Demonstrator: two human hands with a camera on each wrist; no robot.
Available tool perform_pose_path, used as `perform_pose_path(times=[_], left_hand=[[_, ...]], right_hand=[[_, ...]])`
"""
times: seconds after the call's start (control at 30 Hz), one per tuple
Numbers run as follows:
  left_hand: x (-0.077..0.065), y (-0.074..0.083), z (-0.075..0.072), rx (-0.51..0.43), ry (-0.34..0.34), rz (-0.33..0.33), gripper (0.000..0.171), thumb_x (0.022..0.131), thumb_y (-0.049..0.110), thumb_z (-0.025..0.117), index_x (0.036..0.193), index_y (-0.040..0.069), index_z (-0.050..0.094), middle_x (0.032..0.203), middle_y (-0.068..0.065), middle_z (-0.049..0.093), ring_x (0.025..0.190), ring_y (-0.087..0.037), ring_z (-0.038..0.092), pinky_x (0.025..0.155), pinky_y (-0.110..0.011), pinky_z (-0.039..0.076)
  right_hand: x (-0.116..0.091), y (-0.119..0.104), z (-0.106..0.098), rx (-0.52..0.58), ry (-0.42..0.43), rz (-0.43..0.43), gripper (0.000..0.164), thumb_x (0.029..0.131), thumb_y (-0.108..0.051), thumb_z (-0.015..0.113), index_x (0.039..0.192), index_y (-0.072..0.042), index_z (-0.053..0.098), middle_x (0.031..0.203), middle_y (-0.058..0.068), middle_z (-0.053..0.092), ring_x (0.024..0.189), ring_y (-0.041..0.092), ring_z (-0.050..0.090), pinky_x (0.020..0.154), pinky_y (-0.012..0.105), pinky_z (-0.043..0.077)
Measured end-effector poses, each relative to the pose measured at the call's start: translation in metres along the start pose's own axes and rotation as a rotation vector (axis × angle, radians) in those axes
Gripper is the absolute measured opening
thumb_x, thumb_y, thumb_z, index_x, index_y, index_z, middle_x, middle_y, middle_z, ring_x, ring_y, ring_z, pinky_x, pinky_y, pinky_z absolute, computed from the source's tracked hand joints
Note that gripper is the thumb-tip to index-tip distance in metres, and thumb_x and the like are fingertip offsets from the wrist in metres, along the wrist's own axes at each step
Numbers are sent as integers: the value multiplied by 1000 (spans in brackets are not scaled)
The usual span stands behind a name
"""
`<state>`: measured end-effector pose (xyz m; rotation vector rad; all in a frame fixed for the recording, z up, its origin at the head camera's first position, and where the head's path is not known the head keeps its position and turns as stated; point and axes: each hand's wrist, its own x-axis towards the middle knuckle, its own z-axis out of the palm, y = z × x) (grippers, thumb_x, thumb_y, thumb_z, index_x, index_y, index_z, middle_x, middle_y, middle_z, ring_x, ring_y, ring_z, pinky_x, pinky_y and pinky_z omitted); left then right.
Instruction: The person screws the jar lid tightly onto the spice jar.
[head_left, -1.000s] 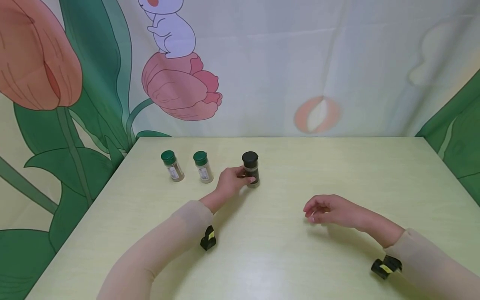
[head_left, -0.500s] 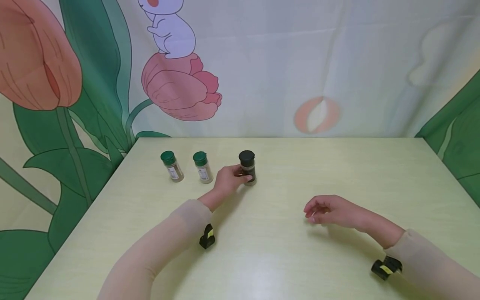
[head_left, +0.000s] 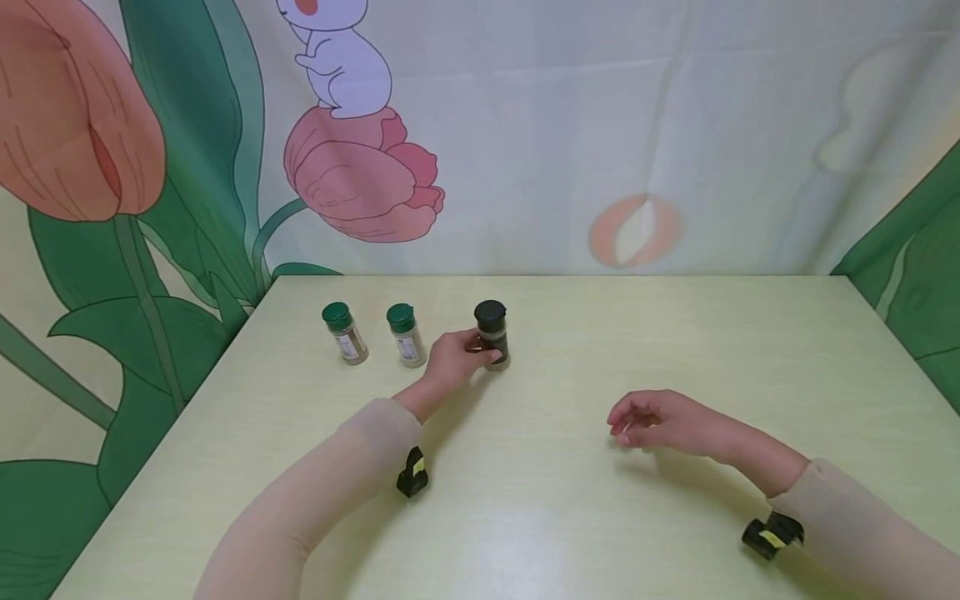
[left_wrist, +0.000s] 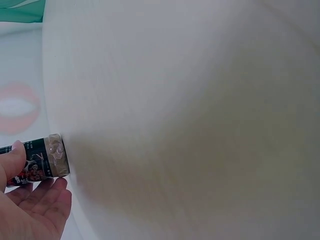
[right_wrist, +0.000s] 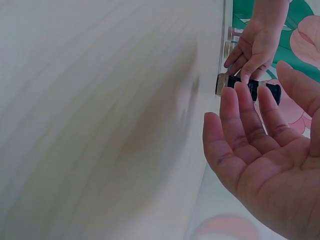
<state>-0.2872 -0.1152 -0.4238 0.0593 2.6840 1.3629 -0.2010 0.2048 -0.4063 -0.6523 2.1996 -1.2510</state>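
My left hand [head_left: 452,363] grips a black-capped spice jar [head_left: 492,333] between thumb and fingers. The jar stands upright, and its dark printed label [left_wrist: 35,160] shows in the left wrist view above a see-through base. To its left stand two green-capped spice jars, the nearer one [head_left: 407,335] close to my left hand and the other [head_left: 346,333] farther out. My right hand [head_left: 667,421] hovers low over the table at the right, holding nothing, its fingers loosely bent. In the right wrist view the palm [right_wrist: 280,165] faces the camera.
The pale wooden table [head_left: 570,500] ends at the back against a hanging cloth [head_left: 525,150] printed with tulips and a white animal. Small black wrist cameras sit under both sleeves, one on the left [head_left: 412,472] and one on the right [head_left: 772,534].
My left hand has shifted the black-capped jar slightly to the left, toward the green-capped jars. The right hand and the green-capped jars have stayed in place.
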Motion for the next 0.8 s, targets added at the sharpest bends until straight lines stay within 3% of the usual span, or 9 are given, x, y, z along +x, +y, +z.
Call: perform_pose_path(times=[0.33,0.57,0.8], left_hand=[[-1,0,-2,-21,-11,1,57,95,17,74,146,1,55,144,-20,61,135,-36,61,114,-47,48],[-2,-2,-3,-70,-30,-42,63,93,18,77,149,2,51,147,-20,59,140,-36,56,116,-48,46],[-12,-2,-11,-10,-56,-50,65,95,20,74,151,2,48,144,-21,62,137,-35,58,115,-47,46]], right_hand=[[1,1,0,5,-7,-8,30,99,-11,65,121,8,60,116,21,69,99,12,66,82,20,54],[2,1,0,-20,-8,0,30,99,-13,67,120,8,61,115,22,69,100,13,65,82,20,53],[0,-1,-1,-21,2,3,31,99,-13,67,121,7,61,116,22,69,102,15,65,83,20,54]])
